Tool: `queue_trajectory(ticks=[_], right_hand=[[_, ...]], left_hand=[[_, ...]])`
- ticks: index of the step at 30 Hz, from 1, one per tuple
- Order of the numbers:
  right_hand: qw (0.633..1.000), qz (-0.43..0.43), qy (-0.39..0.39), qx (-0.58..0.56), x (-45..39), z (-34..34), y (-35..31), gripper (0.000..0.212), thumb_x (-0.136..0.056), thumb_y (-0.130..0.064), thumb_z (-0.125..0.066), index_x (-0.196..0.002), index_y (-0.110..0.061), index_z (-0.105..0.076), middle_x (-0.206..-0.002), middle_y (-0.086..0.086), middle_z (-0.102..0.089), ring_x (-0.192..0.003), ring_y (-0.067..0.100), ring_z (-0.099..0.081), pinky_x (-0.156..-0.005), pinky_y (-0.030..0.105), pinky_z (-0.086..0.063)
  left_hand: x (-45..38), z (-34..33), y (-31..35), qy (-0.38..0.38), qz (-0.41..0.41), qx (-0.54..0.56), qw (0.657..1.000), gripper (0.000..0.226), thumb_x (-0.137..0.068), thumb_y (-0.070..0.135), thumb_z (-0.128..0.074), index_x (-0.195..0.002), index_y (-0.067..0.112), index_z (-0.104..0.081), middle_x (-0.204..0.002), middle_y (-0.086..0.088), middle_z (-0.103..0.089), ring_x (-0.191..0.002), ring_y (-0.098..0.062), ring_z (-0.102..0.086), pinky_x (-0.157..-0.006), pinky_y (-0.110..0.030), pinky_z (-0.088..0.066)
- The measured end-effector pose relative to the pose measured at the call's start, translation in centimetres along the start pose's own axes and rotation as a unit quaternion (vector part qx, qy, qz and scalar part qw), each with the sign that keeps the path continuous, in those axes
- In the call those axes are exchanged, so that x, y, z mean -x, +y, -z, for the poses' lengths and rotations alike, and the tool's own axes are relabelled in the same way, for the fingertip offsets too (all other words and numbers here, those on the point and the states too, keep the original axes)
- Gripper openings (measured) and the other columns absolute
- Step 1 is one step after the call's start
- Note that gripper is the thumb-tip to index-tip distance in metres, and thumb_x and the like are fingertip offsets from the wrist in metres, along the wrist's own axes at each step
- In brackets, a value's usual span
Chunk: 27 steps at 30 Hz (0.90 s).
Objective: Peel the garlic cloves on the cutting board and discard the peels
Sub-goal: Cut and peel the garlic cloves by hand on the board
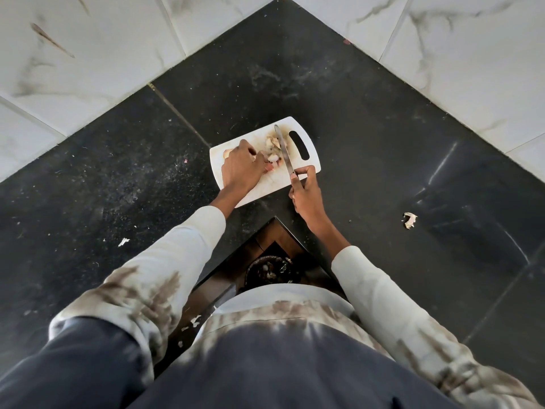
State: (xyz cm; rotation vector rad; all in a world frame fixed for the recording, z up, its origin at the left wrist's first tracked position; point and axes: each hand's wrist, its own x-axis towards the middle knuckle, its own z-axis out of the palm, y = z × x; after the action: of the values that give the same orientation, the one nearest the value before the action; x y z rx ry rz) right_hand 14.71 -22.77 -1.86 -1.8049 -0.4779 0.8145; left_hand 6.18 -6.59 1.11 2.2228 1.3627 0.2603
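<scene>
On the white plastic cutting board [262, 187] with a slot handle, set in the corner of the black stone table [118, 172], a small heap of pale garlic cloves and papery peels [272, 147] is gathered near the middle. The left hand [240, 169] is curled over the nearer cloves and seems to pinch one, though the fingertips are too small to be read. The right hand [305, 191] is closed round the handle of a long steel knife [283, 150]. The blade's long axis runs away from the person, tip towards the board's far edge, just beside the heap. A slip of the blade towards the left fingers is judged the main risk, the two being so close. A loose peel [410, 220] already lies on the table to the right, so more may be scattered rather than dropped into the dark bin [267, 271] below
</scene>
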Motion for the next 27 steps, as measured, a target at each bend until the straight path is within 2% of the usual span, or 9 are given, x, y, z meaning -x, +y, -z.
queue_trajectory(ticks=[2,4,7,9,14,17,22,24,27], right_hand=[[1.000,-0.006,0.000,-0.002,0.1,0.0,0.1,0.007,-0.110,-0.035,-0.049,-0.114,-0.032,-0.045,-0.074,0.009,-0.056,-0.056,0.011,-0.044,-0.046,0.024,-0.036],[1.000,-0.013,-0.001,-0.004,0.1,-0.1,0.3,0.008,-0.109,-0.036,-0.050,-0.115,-0.031,-0.045,-0.074,0.008,-0.056,-0.057,0.011,-0.045,-0.046,0.025,-0.036],[1.000,-0.011,-0.005,-0.003,0.2,-0.5,0.1,0.009,-0.109,-0.035,-0.050,-0.115,-0.029,-0.046,-0.072,0.008,-0.055,-0.055,0.010,-0.044,-0.045,0.023,-0.035],[1.000,-0.005,-0.006,0.002,0.4,-0.7,0.0,0.010,-0.109,-0.035,-0.050,-0.115,-0.028,-0.046,-0.072,0.007,-0.055,-0.056,0.010,-0.046,-0.044,0.023,-0.036],[1.000,0.006,-0.012,0.022,0.7,-1.2,-0.5,0.011,-0.110,-0.033,-0.049,-0.118,-0.026,-0.046,-0.073,0.007,-0.058,-0.058,0.009,-0.052,-0.047,0.018,-0.041],[1.000,0.009,-0.009,0.025,0.8,-1.3,-0.7,0.011,-0.110,-0.031,-0.049,-0.118,-0.025,-0.046,-0.073,0.008,-0.059,-0.062,0.013,-0.054,-0.049,0.021,-0.043],[0.998,0.038,-0.007,0.049,1.0,-1.6,-1.1,0.010,-0.110,-0.028,-0.048,-0.118,-0.023,-0.045,-0.071,0.009,-0.058,-0.063,0.015,-0.054,-0.054,0.021,-0.046],[0.996,0.055,-0.018,0.067,1.0,-1.8,-1.1,0.010,-0.110,-0.028,-0.048,-0.119,-0.023,-0.044,-0.070,0.011,-0.057,-0.062,0.019,-0.053,-0.055,0.025,-0.047],[0.992,0.070,-0.035,0.097,1.2,-2.3,-1.1,0.011,-0.110,-0.028,-0.048,-0.119,-0.026,-0.042,-0.071,0.021,-0.059,-0.060,0.028,-0.053,-0.059,0.037,-0.051]], left_hand=[[-0.2,0.5,-1.0,-0.062,-0.091,-0.015,0.994,0.044,-0.097,0.043,-0.068,-0.133,0.021,-0.058,-0.137,-0.002,-0.060,-0.116,-0.019,-0.061,-0.085,-0.033,-0.053],[-0.3,0.9,-2.0,-0.117,-0.147,-0.049,0.981,0.055,-0.091,0.041,-0.075,-0.141,0.026,-0.057,-0.143,-0.001,-0.051,-0.130,-0.021,-0.053,-0.098,-0.037,-0.052],[-0.1,0.6,-2.9,-0.133,-0.185,-0.076,0.971,0.061,-0.089,0.028,-0.081,-0.146,0.025,-0.057,-0.146,-0.001,-0.051,-0.135,-0.024,-0.049,-0.104,-0.041,-0.052],[0.0,0.3,-3.0,-0.125,-0.196,-0.087,0.969,0.057,-0.092,0.027,-0.078,-0.145,0.024,-0.057,-0.145,0.000,-0.055,-0.135,-0.024,-0.051,-0.105,-0.045,-0.053],[0.0,0.2,-2.4,-0.087,-0.204,-0.086,0.971,0.046,-0.097,0.029,-0.073,-0.141,0.023,-0.061,-0.144,-0.001,-0.062,-0.133,-0.025,-0.055,-0.107,-0.044,-0.051],[0.0,0.1,-2.3,-0.087,-0.221,-0.089,0.967,0.044,-0.097,0.028,-0.073,-0.139,0.024,-0.063,-0.141,-0.001,-0.063,-0.130,-0.024,-0.056,-0.105,-0.043,-0.052],[-0.3,-0.5,-2.8,-0.044,-0.147,-0.033,0.988,0.037,-0.094,0.021,-0.076,-0.129,0.013,-0.069,-0.132,-0.007,-0.066,-0.125,-0.026,-0.059,-0.101,-0.040,-0.051],[-0.5,-0.9,-2.9,-0.041,-0.122,-0.017,0.992,0.036,-0.092,0.018,-0.077,-0.127,0.011,-0.071,-0.129,-0.009,-0.069,-0.121,-0.026,-0.062,-0.100,-0.039,-0.052],[-0.6,-1.3,-2.9,-0.040,-0.098,0.010,0.994,0.033,-0.089,0.014,-0.079,-0.122,0.010,-0.073,-0.121,-0.009,-0.074,-0.113,-0.026,-0.067,-0.096,-0.038,-0.057]])
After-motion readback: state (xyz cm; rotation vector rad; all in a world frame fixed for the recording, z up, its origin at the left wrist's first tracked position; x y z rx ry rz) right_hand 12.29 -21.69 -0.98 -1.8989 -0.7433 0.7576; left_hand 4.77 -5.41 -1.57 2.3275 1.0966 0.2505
